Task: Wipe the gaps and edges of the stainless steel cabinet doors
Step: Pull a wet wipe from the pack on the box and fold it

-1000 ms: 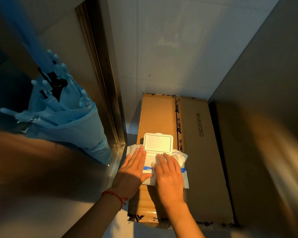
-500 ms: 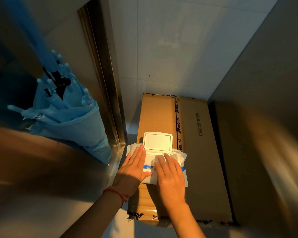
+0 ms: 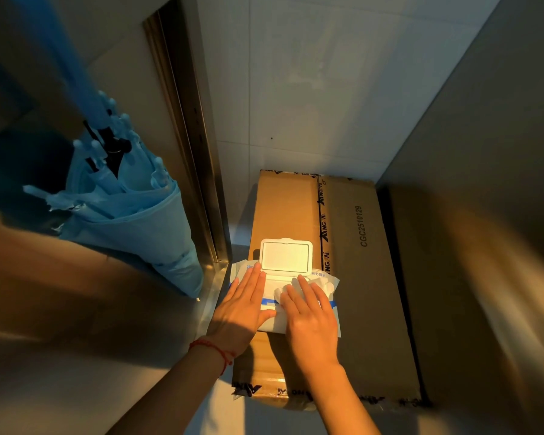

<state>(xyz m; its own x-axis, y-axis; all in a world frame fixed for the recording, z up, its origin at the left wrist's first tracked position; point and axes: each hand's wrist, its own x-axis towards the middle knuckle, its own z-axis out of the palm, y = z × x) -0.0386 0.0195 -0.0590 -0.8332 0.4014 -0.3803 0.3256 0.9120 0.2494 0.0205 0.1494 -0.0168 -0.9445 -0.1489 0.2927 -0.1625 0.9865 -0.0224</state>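
Item: soft white wet-wipe pack with blue stripe (image 3: 299, 321), lying flat on the near half of a long brown cardboard box (image 3: 355, 277) printed with black lettering; its white rigid flip lid (image 3: 285, 256) stands open, hinged away from the person. Left hand (image 3: 244, 304): laid flat on the pack's left side, fingers straight and together, pointing away, thumb spread toward the pack's middle; it presses and grips nothing. Right hand (image 3: 311, 315): palm down on the pack's right half, fingers reaching to the opening just below the lid, where a crumpled white wipe (image 3: 280, 291) bulges beside the fingertips; whether the fingers pinch that wipe cannot be told. Stainless steel cabinet door edge (image 3: 189, 146): a vertical brushed-metal strip just left of the box, running down to a metal sill beside the left hand. Folded light-blue umbrella (image 3: 129, 215): hangs point-down against the metal panel left of that edge, close to the left forearm. Grey cabinet panel (image 3: 484, 136): bounds the box on the right. White tiled wall (image 3: 311, 89) behind. Thin red string bracelet (image 3: 214, 348) on the left wrist. Both forearms enter from the bottom, bare.
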